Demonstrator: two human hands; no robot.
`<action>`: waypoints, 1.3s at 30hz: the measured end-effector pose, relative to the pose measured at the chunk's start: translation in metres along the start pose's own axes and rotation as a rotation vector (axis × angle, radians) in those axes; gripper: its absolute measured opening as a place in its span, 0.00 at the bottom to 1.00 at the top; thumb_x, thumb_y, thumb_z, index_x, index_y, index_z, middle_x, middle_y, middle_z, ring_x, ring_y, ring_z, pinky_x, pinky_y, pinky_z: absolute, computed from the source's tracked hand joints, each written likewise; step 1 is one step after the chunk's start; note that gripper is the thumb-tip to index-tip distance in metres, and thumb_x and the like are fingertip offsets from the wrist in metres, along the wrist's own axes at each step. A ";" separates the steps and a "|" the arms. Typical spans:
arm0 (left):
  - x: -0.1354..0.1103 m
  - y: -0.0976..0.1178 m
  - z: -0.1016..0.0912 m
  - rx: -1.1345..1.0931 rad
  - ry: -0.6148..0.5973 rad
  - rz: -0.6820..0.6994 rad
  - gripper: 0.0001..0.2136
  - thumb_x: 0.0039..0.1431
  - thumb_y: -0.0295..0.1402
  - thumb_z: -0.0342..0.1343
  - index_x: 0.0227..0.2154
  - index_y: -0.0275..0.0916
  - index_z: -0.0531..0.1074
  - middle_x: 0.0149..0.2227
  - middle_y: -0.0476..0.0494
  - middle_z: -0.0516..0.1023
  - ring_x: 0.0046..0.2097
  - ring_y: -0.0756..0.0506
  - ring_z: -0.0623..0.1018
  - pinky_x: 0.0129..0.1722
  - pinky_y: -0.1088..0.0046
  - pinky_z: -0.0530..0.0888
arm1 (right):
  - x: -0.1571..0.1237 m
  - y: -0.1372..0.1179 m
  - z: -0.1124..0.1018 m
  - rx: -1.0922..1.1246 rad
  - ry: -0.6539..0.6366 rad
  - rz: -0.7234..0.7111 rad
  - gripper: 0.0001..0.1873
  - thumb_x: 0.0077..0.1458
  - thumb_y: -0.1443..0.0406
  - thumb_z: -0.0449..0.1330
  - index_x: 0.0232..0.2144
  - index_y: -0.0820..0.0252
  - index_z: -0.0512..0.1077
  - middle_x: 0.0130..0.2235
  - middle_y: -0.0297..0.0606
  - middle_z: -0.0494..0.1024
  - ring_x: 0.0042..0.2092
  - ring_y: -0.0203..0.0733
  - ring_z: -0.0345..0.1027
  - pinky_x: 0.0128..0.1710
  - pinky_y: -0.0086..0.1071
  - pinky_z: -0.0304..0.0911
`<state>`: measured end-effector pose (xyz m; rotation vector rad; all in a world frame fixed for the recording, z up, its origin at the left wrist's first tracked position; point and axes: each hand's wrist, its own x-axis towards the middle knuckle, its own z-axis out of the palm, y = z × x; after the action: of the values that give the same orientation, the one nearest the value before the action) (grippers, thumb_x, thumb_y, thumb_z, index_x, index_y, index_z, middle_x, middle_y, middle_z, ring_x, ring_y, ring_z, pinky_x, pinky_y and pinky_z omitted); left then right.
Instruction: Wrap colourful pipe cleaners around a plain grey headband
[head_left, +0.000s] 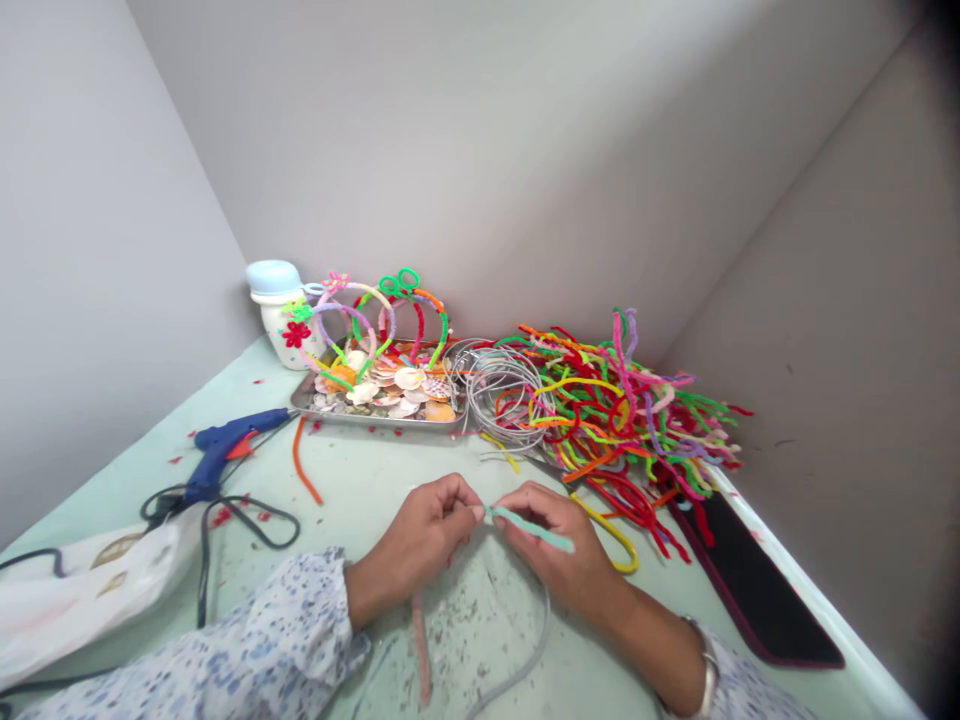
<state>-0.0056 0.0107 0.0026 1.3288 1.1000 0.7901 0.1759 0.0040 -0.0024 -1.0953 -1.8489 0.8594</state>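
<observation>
My left hand (420,535) and my right hand (559,545) meet fingertip to fingertip above the table, both pinching. Between them runs a mint-green pipe cleaner (541,530), its free end sticking out to the right across my right fingers. Its left end looks twisted at my left fingertips. A grey wire (541,640) curves down toward me from under my right hand; where it meets the fingers is hidden. Below my left hand a dull pink pipe cleaner (421,660) points toward me, its upper end hidden by the hand.
A metal tray (382,424) holds seashells (409,380) and flower-trimmed hoops (442,330). Beside it lie a wire coil (510,400) and a heap of pipe cleaners (622,410). A blue glue gun (225,445) with a looping cord, a white bottle (281,320) and a black flat case (757,580) surround them.
</observation>
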 end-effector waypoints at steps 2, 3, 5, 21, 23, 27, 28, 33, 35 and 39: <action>0.000 0.000 0.000 -0.004 0.004 -0.019 0.08 0.54 0.37 0.53 0.28 0.37 0.67 0.17 0.57 0.62 0.16 0.56 0.59 0.15 0.81 0.56 | 0.000 -0.002 0.000 0.026 0.006 0.011 0.05 0.53 0.66 0.59 0.29 0.59 0.75 0.27 0.35 0.71 0.29 0.36 0.65 0.28 0.27 0.60; 0.000 0.000 0.000 -0.008 0.003 -0.027 0.08 0.54 0.37 0.53 0.28 0.37 0.67 0.17 0.57 0.62 0.16 0.56 0.59 0.15 0.81 0.56 | 0.001 -0.003 0.000 0.035 0.014 0.017 0.06 0.53 0.67 0.59 0.28 0.59 0.75 0.26 0.35 0.71 0.29 0.36 0.65 0.27 0.27 0.60; 0.000 0.000 0.000 -0.009 0.002 -0.030 0.08 0.54 0.37 0.53 0.28 0.37 0.67 0.17 0.57 0.62 0.16 0.56 0.59 0.15 0.81 0.56 | 0.001 -0.002 0.001 0.037 0.032 0.024 0.06 0.52 0.68 0.58 0.26 0.59 0.76 0.26 0.34 0.71 0.28 0.36 0.65 0.27 0.27 0.60; 0.005 0.000 -0.001 -0.041 0.020 -0.025 0.09 0.52 0.38 0.54 0.26 0.37 0.66 0.16 0.57 0.62 0.15 0.56 0.59 0.14 0.81 0.57 | 0.000 0.004 0.002 -0.019 0.025 -0.022 0.10 0.53 0.72 0.56 0.33 0.56 0.76 0.29 0.34 0.73 0.31 0.36 0.66 0.29 0.27 0.60; 0.005 0.000 -0.001 -0.041 0.019 -0.030 0.09 0.52 0.38 0.54 0.26 0.37 0.66 0.16 0.56 0.63 0.15 0.56 0.59 0.14 0.81 0.57 | 0.000 0.006 0.003 -0.040 0.040 -0.047 0.11 0.52 0.73 0.56 0.32 0.56 0.76 0.29 0.34 0.72 0.30 0.36 0.66 0.29 0.28 0.60; 0.005 -0.001 -0.001 -0.040 0.016 -0.032 0.09 0.52 0.38 0.54 0.27 0.37 0.66 0.16 0.56 0.62 0.15 0.56 0.59 0.14 0.81 0.57 | 0.001 0.008 0.003 -0.071 0.044 -0.084 0.12 0.51 0.74 0.55 0.31 0.57 0.76 0.27 0.33 0.71 0.29 0.36 0.65 0.30 0.28 0.60; 0.005 -0.001 -0.001 -0.040 0.016 -0.031 0.09 0.52 0.38 0.54 0.27 0.37 0.66 0.15 0.57 0.62 0.15 0.55 0.59 0.14 0.81 0.57 | 0.001 0.007 0.004 -0.076 0.047 -0.085 0.12 0.50 0.74 0.55 0.31 0.57 0.76 0.27 0.33 0.71 0.29 0.36 0.65 0.29 0.28 0.60; 0.004 -0.001 -0.001 -0.025 0.015 -0.032 0.08 0.53 0.36 0.53 0.27 0.36 0.66 0.16 0.56 0.62 0.15 0.56 0.59 0.14 0.81 0.57 | 0.001 0.004 0.004 -0.098 0.058 -0.087 0.12 0.50 0.75 0.54 0.29 0.57 0.76 0.26 0.33 0.71 0.29 0.35 0.65 0.28 0.27 0.59; 0.004 -0.001 -0.001 -0.018 0.012 -0.030 0.08 0.53 0.36 0.53 0.27 0.36 0.66 0.16 0.56 0.62 0.16 0.56 0.59 0.14 0.81 0.57 | 0.001 0.003 0.004 -0.105 0.055 -0.093 0.12 0.50 0.75 0.54 0.29 0.57 0.76 0.26 0.33 0.71 0.29 0.35 0.65 0.28 0.27 0.59; 0.004 -0.001 -0.001 -0.016 0.009 -0.026 0.07 0.54 0.35 0.53 0.27 0.36 0.66 0.16 0.56 0.62 0.16 0.56 0.59 0.14 0.81 0.57 | 0.001 0.003 0.003 -0.110 0.055 -0.088 0.12 0.50 0.75 0.54 0.30 0.58 0.76 0.26 0.33 0.71 0.29 0.35 0.65 0.28 0.27 0.59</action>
<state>-0.0050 0.0146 0.0009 1.2963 1.1140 0.7848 0.1740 0.0051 -0.0059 -1.0850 -1.9020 0.6779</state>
